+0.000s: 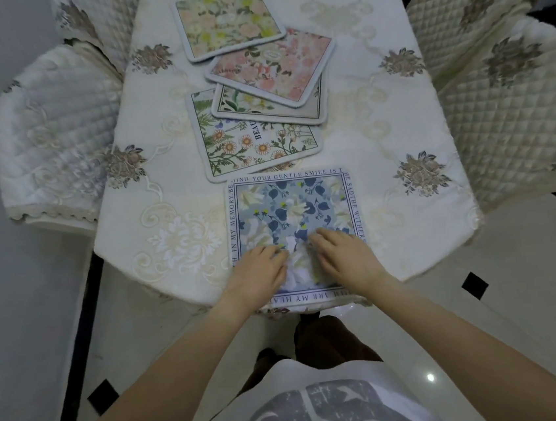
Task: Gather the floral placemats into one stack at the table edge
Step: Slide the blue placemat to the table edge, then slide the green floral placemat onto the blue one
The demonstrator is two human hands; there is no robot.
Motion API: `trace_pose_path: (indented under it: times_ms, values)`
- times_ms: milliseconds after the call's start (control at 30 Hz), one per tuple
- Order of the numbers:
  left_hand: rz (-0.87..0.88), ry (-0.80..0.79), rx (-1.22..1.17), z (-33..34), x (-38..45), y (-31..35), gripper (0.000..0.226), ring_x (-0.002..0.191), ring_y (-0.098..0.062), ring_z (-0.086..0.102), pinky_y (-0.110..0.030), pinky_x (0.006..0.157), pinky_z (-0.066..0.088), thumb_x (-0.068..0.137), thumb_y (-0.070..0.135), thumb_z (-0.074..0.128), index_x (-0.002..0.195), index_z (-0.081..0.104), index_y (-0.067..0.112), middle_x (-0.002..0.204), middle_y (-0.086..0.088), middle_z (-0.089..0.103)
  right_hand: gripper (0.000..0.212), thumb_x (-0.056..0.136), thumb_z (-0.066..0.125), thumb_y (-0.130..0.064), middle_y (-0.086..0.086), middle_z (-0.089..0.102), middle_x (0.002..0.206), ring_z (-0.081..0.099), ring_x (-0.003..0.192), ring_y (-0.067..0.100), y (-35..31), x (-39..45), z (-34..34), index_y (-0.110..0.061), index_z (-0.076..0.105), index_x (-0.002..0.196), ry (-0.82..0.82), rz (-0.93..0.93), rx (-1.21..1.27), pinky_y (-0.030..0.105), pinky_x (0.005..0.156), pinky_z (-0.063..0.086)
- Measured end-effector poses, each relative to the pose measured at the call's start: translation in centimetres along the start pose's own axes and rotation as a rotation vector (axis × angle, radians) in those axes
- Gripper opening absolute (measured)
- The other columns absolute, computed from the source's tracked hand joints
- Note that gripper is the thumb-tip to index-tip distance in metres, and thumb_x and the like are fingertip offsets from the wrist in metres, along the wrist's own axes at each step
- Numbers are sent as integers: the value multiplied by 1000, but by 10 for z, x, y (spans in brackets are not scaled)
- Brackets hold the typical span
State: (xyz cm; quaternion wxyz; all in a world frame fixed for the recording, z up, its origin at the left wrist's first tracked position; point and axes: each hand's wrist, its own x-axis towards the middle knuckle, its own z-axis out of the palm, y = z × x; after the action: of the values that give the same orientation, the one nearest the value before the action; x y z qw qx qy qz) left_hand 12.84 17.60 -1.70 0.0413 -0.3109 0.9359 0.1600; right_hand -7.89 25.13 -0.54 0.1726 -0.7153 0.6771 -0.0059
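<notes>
A counter [380, 124] draped in cream embroidered cloth carries five square floral fabric placemats. The left hand [258, 269] lies flat, fingers [276, 255] spread and gripping nothing, on the near part of a blue-and-white leaf-print placemat with a text border [290, 209] at the counter's near edge. The right hand [346, 254] rests flat beside it, fingers [324, 236] likewise extended. Toward the counter's middle overlap a daisy placemat [245, 145], a pale lily placemat [244, 102] and a pink blossom placemat [285, 67]; a yellow-and-peach placemat [229, 21] lies toward the far edge.
</notes>
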Motion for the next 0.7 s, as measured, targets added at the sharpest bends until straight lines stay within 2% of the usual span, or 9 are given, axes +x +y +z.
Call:
trace_pose_path:
  times_ms: [267,433,500,600,700]
  values:
    - [-210,156,-34,-40,63,-31,38,110,-30,51,-39,91,44,94,20,48,130,48,8,123,-11,59,53,97,45,-23,8,31,154,26,142,27,31,87,-55,-17,26,147,71,-81,-13,44,115,26]
    - [-319,170,-49,-65,93,-71,42,116,-31,48,-42,93,44,92,15,50,133,44,8,131,-13,52,53,96,48,-17,11,35,152,28,141,29,36,147,-77,-17,29,145,136,-117,26,45,114,29]
    - [-346,191,-51,-73,100,-93,44,118,-34,48,-44,94,44,88,9,54,131,46,5,133,-16,51,51,98,47,-15,11,33,153,27,141,30,34,171,-78,-18,29,146,122,-124,32,46,115,27]
    - [-382,192,-53,-77,111,-127,51,126,-34,43,-45,103,39,82,2,58,132,46,4,138,-18,47,54,97,48,-12,11,33,153,25,142,31,32,203,-71,-20,27,146,61,-131,41,47,115,26]
    - [-361,121,-62,-74,117,-155,60,133,-32,37,-44,109,32,81,12,66,137,42,9,145,-16,40,55,98,48,-16,11,30,154,24,141,34,31,227,-61,-20,25,147,-23,-119,-10,48,114,27]
